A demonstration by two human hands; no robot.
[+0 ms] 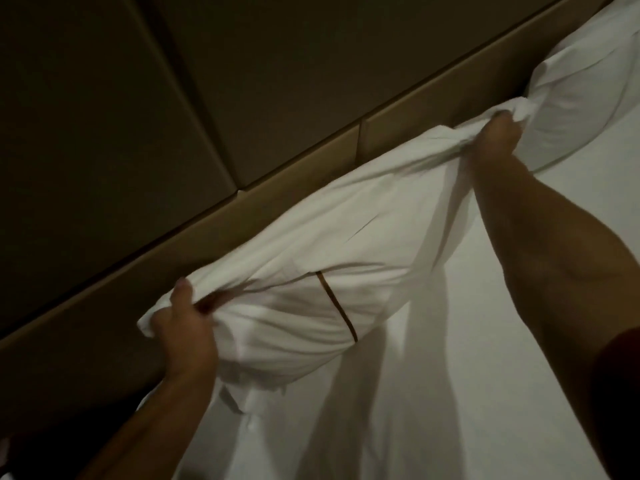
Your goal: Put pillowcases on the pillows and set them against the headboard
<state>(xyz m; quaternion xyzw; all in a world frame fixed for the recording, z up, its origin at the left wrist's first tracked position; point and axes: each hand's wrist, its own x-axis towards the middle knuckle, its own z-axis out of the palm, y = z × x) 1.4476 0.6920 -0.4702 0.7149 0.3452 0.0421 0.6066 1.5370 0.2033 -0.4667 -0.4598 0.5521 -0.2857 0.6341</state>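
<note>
Fingers of left hand (183, 329) and right hand (495, 140) clench opposite ends of cased pillow (311, 258) touching headboard (173, 237).

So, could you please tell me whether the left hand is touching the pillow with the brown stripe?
Touching. The head view shows the left hand with its fingers bunching the end of the striped pillow, no gap visible.
</note>
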